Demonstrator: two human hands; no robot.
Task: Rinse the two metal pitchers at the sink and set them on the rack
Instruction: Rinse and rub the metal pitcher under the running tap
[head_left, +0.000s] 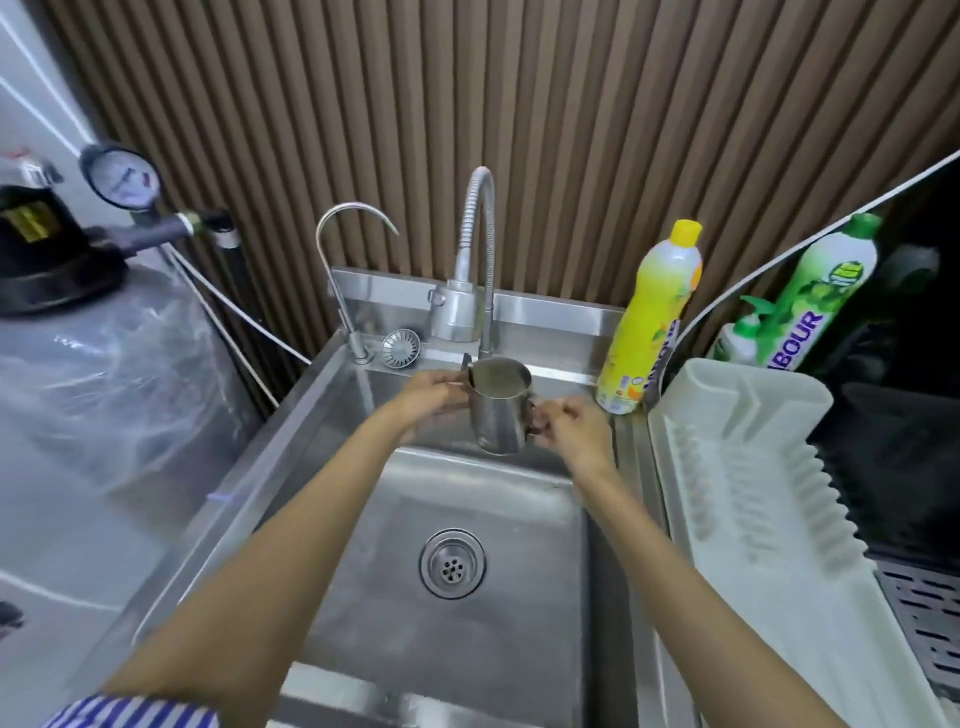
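You are holding one metal pitcher (498, 405) upright over the sink (524, 597), at the basin's twelve o'clock edge, directly under the outlet of the flexible faucet (475, 244). Your left hand (431, 397) is wrapping its fingers around the pitcher's body from nine o'clock, just below the rim. Your right hand (574, 423) is pinching the handle at the pitcher's three o'clock side, fingers curled. Whether water is running into it cannot be told. The drain (452, 564) is sitting at six o'clock from the pitcher, well below it. The white rack (753, 467) is lying at three o'clock beside the sink. A yellow bottle (649, 322) is standing just past your right hand at two o'clock, and a green bottle (821, 296) is leaning behind the rack.
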